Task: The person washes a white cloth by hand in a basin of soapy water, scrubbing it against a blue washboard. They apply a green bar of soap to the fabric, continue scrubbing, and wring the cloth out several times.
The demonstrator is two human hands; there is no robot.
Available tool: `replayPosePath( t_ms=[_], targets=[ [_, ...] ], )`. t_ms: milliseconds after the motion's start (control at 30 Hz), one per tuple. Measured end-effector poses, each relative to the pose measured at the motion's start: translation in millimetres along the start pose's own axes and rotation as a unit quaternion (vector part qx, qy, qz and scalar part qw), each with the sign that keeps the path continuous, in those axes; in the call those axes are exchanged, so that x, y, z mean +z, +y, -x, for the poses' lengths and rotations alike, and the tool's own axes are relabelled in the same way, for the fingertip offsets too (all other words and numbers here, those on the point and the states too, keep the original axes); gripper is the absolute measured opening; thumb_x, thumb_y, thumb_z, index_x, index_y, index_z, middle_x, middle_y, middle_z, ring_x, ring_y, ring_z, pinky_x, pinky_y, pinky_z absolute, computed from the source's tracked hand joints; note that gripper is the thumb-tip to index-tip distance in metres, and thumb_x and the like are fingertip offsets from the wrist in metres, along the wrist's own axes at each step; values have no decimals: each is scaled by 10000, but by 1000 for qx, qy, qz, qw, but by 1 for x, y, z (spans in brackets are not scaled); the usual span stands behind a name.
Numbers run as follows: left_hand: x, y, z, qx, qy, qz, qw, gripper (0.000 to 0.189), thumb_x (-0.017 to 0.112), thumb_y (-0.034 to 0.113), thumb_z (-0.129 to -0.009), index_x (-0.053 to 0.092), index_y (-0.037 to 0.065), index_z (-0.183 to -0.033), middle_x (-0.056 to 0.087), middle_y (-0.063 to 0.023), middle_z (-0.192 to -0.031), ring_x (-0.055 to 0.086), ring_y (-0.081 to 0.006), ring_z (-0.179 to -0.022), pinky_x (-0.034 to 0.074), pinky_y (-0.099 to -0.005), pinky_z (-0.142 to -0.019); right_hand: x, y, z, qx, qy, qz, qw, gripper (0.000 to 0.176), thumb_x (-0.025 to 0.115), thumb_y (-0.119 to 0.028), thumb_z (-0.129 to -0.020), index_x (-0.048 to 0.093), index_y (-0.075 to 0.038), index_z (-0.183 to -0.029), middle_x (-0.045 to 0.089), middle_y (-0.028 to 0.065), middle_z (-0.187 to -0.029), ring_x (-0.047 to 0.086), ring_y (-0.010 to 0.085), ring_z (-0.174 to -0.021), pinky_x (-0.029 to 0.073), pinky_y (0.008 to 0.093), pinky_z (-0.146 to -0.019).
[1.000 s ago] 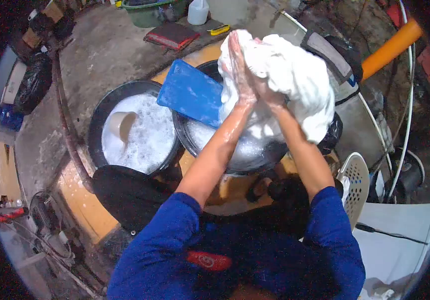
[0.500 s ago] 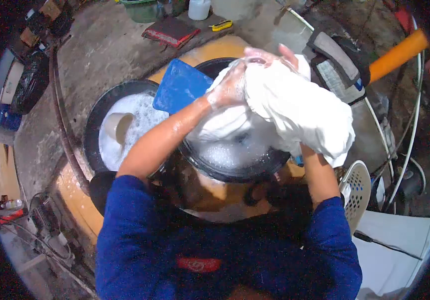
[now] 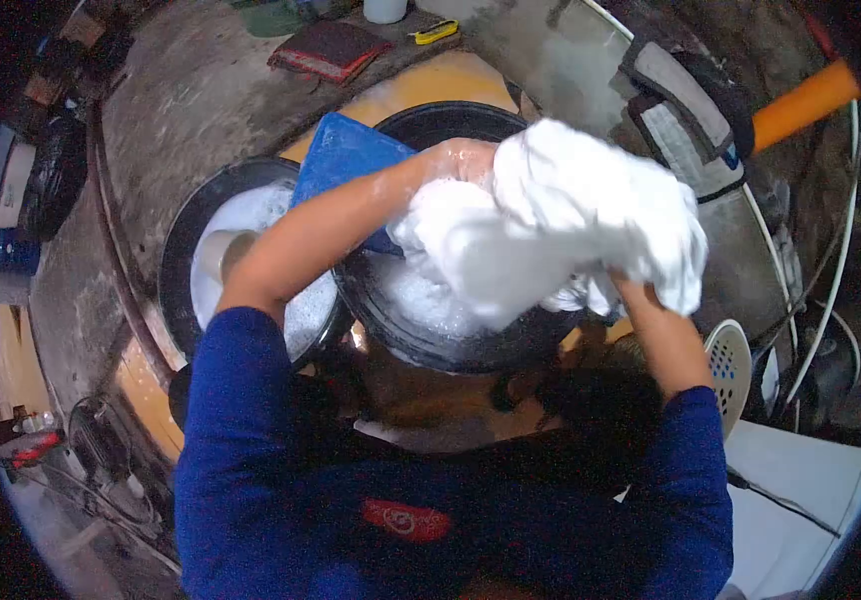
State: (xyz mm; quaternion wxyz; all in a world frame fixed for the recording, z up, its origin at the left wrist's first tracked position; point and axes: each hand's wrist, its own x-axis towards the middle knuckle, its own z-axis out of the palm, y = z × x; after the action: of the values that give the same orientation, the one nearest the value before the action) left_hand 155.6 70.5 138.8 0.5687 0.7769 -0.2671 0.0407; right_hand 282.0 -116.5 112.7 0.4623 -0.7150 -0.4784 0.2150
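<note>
A bunched white cloth point(image 3: 601, 200) hangs over a black basin point(image 3: 421, 345) that holds suds. My left hand point(image 3: 466, 160) is at the cloth's left side; its fingers run in behind the fabric and are hidden. My right forearm reaches up under the cloth's right part, and the cloth covers my right hand fully. Behind my left forearm, a blue board point(image 3: 356, 160) leans at the left edge of the basin. Further left stands a second black basin point(image 3: 179, 235) full of foamy water, with a beige cup point(image 3: 219, 252) in it, partly behind my left arm.
At the back lie a dark red folded cloth point(image 3: 329, 52) and a yellow-handled tool point(image 3: 437, 32). An orange pipe point(image 3: 806, 105) and a grey-padded item point(image 3: 686, 120) are at the right. A perforated beige basket point(image 3: 727, 375) stands by my right arm.
The white cloth has spread and bunched lower left over the basin. The fingers that showed above it are now hidden. My left forearm has risen, covering more of the blue board.
</note>
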Motion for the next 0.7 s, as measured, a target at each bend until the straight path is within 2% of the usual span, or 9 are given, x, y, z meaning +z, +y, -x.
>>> replayPosePath(
  t_ms=[133,167,233,267,333,433,567,600,700],
  targets=[
    [5,-27,-20,-106,42,56,992,668,656,181,-647,367,-4,-1220,407,-164,-1242,390,-251,-1148,335,-346,-943,9,13,-11,7,48,44,998,415,486,-362,-816,524,-72,-1110,532,114,-1099,473,254,-1035,355,341,-893],
    [12,-30,-21,-146,173,-47,973,645,643,163,-646,377,-9,-1208,427,-180,-1206,408,-277,-1122,344,-352,-933,11,16,-14,11,65,60,996,415,486,-363,-816,524,-73,-1110,533,114,-1099,473,255,-1035,356,341,-893],
    [45,-34,-22,-213,415,-244,850,601,617,125,-644,397,-18,-1185,465,-212,-1133,444,-328,-1068,362,-366,-911,15,24,-22,20,102,118,987,416,485,-366,-816,526,-75,-1111,534,115,-1098,474,257,-1034,356,342,-893],
    [63,-32,-20,-93,476,-265,833,630,579,105,-650,332,-45,-1210,426,-249,-1142,391,-372,-1100,310,-387,-947,16,28,-28,10,127,170,977,416,485,-367,-816,526,-77,-1111,535,115,-1098,475,258,-1034,357,342,-892],
    [106,-5,-21,-83,472,-292,828,776,582,138,-644,178,-56,-1277,260,-288,-1267,254,-411,-1189,190,-459,-992,16,22,-43,-46,190,302,933,424,495,-360,-815,518,-60,-1115,533,111,-1102,470,249,-1043,347,341,-906],
    [131,-19,-36,-120,512,-295,798,877,595,194,-654,74,-43,-1318,98,-269,-1357,89,-386,-1273,79,-486,-1012,42,-59,-18,-78,240,216,943,411,490,-357,-818,526,-66,-1106,538,115,-1092,476,251,-1034,353,343,-897],
    [117,-41,-36,-158,549,-323,755,940,601,279,-667,15,-20,-1337,-25,-205,-1405,-60,-332,-1306,4,-477,-1017,49,-70,-8,-52,232,276,931,420,470,-296,-833,457,-52,-1175,455,129,-1192,402,238,-1111,301,311,-949],
    [111,-44,-32,-116,546,-357,749,866,563,258,-700,47,-13,-1339,46,-163,-1416,19,-294,-1315,41,-452,-1022,47,-71,-5,-87,245,299,918,389,494,-249,-814,483,-42,-1144,479,124,-1156,421,245,-1084,321,314,-932],
    [89,-49,-29,-59,556,-280,780,862,605,197,-666,101,36,-1346,135,-144,-1406,109,-276,-1308,92,-469,-1004,66,-66,2,-76,262,150,950,405,525,-252,-785,494,-74,-1147,487,146,-1139,427,255,-1074,309,315,-940]
  ],
)
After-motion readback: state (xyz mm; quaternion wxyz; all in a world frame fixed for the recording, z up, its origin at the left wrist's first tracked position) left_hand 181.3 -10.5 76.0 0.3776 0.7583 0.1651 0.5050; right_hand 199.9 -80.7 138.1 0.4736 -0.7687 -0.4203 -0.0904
